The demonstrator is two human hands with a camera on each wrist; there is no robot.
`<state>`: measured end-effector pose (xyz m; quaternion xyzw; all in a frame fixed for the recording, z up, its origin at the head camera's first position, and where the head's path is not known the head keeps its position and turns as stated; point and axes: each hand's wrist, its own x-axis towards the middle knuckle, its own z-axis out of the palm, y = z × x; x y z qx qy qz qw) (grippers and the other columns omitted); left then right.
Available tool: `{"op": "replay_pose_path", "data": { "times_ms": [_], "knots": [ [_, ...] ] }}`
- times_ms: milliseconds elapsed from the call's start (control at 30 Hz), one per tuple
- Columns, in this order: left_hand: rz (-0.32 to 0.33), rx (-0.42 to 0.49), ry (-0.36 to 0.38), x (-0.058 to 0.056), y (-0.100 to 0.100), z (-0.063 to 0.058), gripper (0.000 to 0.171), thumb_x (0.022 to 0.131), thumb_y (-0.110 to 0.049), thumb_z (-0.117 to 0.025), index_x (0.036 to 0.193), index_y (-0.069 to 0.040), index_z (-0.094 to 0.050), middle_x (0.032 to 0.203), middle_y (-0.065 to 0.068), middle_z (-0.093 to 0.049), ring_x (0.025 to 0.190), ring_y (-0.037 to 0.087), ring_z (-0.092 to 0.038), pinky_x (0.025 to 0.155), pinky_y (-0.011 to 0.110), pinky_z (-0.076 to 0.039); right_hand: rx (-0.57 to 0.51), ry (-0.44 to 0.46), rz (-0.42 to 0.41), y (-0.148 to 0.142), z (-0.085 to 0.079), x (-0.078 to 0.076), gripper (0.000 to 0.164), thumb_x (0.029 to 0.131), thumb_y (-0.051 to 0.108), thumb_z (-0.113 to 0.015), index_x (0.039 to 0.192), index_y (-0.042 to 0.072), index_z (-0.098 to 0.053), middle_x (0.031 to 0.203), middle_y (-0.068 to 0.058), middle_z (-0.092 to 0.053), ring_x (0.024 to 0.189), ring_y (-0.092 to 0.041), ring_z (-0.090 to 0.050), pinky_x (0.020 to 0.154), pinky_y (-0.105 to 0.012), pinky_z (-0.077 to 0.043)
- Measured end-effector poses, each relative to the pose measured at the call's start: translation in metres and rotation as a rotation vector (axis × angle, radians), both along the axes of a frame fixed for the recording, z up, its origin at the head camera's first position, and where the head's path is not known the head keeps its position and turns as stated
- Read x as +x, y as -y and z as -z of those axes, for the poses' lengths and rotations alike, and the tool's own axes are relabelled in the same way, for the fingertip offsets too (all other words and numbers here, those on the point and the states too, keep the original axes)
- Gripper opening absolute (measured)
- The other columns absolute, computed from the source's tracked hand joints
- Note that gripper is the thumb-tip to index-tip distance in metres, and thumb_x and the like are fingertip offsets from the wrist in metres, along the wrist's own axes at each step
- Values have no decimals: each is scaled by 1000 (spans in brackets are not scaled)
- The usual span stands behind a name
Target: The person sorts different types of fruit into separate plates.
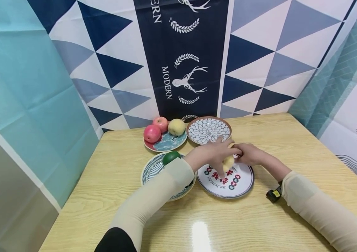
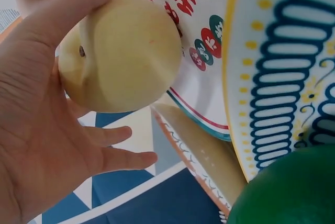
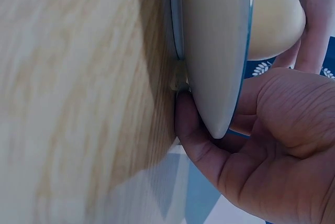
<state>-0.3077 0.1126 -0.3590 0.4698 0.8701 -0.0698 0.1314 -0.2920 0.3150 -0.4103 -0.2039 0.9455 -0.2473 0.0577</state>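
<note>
My left hand (image 1: 213, 154) holds a yellow peach (image 2: 123, 54) between thumb and index finger, over the white plate (image 1: 228, 190) with red lettering. Its other fingers spread away from the fruit in the left wrist view. At the plate's far right rim, my right hand (image 3: 277, 140) grips the edge, with one finger (image 3: 191, 119) curled underneath. In the right wrist view, the peach shows just above the plate's upper face; whether it touches is unclear. Beside the white plate sits a blue-patterned bowl (image 1: 149, 170) with a green fruit (image 1: 170, 157) in it, partly behind my left sleeve.
Behind the bowl, a blue and red plate (image 1: 169, 142) carries two red apples (image 1: 151, 133) and another yellow peach (image 1: 176, 127). A brown-rimmed dish (image 1: 208, 129) with a petal pattern stands behind the white plate. A patterned cloth (image 1: 191, 80) hangs along the back of the wooden table (image 1: 115, 168).
</note>
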Motion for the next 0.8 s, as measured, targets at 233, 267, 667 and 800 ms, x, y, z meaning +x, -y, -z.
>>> {"op": "replay_pose_path", "data": {
  "times_ms": [233,267,667,800],
  "knots": [
    [14,33,43,-3,6,-4,115,74,-58,-93,167,-44,-26,177,1,-8,160,43,-11,121,60,-32,-16,-14,-10,-1,2,1,29,93,11,-80,116,-2,-69,99,-9,-71,93,-28,-64,86,-51,-52],
    [23,40,43,-3,7,-5,114,75,-59,-92,167,-43,-26,176,1,-9,160,42,-12,121,59,-32,-17,-21,-14,-1,2,1,30,93,11,-80,116,-3,-69,100,-11,-72,94,-29,-65,86,-52,-52],
    [173,103,-19,-3,6,-5,94,86,-71,-75,164,-34,-38,165,-2,-34,144,22,-38,113,38,-43,5,-18,1,-2,3,1,37,94,16,-80,122,-6,-68,118,-25,-71,110,-45,-67,97,-62,-51],
    [158,120,-9,-6,7,-8,92,86,-73,-73,163,-36,-40,166,-2,-34,147,22,-37,115,40,-41,14,-32,-7,-2,1,0,38,93,16,-81,121,-6,-68,115,-24,-72,108,-42,-67,95,-61,-52]
  ]
}}
